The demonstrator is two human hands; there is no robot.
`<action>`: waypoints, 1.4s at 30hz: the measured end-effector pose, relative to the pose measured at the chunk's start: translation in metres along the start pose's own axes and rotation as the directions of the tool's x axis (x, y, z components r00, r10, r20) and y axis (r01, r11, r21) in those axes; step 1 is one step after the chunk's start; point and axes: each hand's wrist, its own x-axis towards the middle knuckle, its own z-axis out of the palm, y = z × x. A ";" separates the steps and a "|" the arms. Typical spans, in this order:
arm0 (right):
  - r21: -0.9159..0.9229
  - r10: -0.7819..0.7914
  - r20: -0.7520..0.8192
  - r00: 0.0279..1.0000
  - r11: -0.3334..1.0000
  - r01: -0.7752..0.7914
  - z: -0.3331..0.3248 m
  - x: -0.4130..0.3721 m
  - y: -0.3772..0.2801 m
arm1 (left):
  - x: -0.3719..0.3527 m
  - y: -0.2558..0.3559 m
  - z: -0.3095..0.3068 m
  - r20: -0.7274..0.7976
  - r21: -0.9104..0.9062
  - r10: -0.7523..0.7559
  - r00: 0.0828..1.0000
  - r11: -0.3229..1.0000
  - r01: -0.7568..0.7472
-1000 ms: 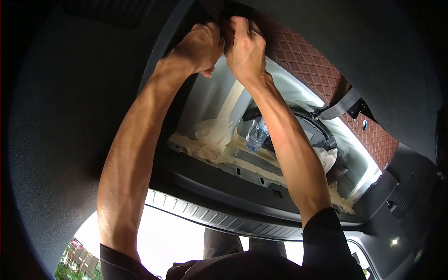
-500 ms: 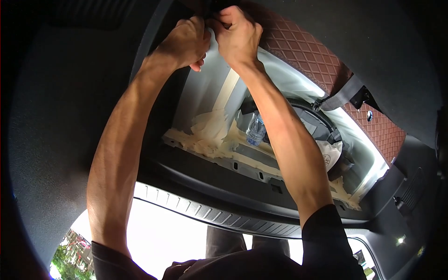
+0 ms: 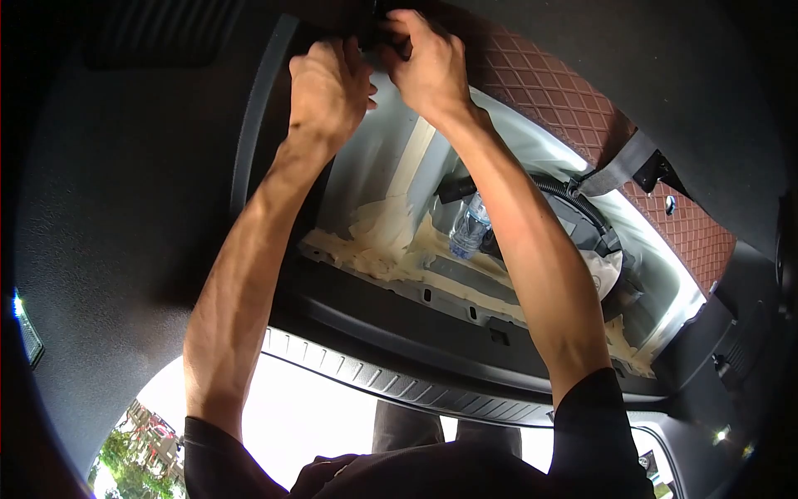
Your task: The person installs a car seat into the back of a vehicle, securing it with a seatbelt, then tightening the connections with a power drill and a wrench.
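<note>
Both hands are raised at the far end of a car's open boot well (image 3: pixel 366 166), near a dark part (image 3: pixel 370 25) in shadow. My left hand (image 3: pixel 328 87) has its fingers curled, with some fingertips showing at its right side. Just right of it, my right hand (image 3: pixel 428 62) has bent fingers and thumb brought towards the same dark part. What lies between the fingers of either hand is too dark to make out.
A clear plastic bottle (image 3: pixel 470 226) and a white bag (image 3: pixel 603 270) lie in the well beside a black corrugated hose (image 3: pixel 573 200). Brown quilted lining (image 3: pixel 549 91) and a grey strap (image 3: pixel 615 165) border it. The ribbed sill (image 3: pixel 374 376) crosses below.
My left hand has turned more upright, its knuckles shifting left, away from my right hand. The whole view has shifted slightly, moving the well and bottle a little right.
</note>
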 end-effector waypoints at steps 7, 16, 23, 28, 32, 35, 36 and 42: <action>0.066 -0.079 -0.005 0.997 0.995 0.079 -0.003 0.008 -0.002 | 0.014 -0.023 0.012 -0.101 0.304 0.200 0.975 0.939 -0.161; -0.061 -0.130 -0.004 0.991 0.990 0.130 -0.004 0.008 0.001 | 0.019 0.008 -0.008 -0.056 0.093 0.060 0.997 0.994 -0.054; -0.159 -0.100 0.034 0.994 0.982 0.104 -0.003 0.006 -0.002 | 0.022 0.000 -0.008 -0.001 0.125 0.115 0.993 0.986 -0.114; -0.237 -0.101 0.035 0.994 0.966 0.106 0.005 0.004 -0.003 | 0.020 0.003 -0.007 -0.001 0.207 0.072 0.997 0.976 -0.070; -0.194 -0.070 -0.023 0.997 0.979 0.064 0.000 0.006 -0.005 | 0.024 0.002 -0.003 0.015 0.151 -0.045 0.999 0.988 0.043; -0.185 -0.169 -0.078 0.983 0.971 0.152 0.003 0.008 0.000 | 0.035 -0.008 0.003 0.007 0.437 0.081 0.997 0.896 -0.075; -0.192 -0.227 -0.114 0.967 0.960 0.202 0.006 0.006 0.004 | 0.036 -0.012 0.003 0.010 0.468 0.114 0.993 0.878 -0.106; -0.152 -0.094 -0.048 0.994 0.985 0.086 0.003 0.002 0.001 | 0.024 0.005 -0.002 0.007 0.203 0.019 1.000 0.979 -0.020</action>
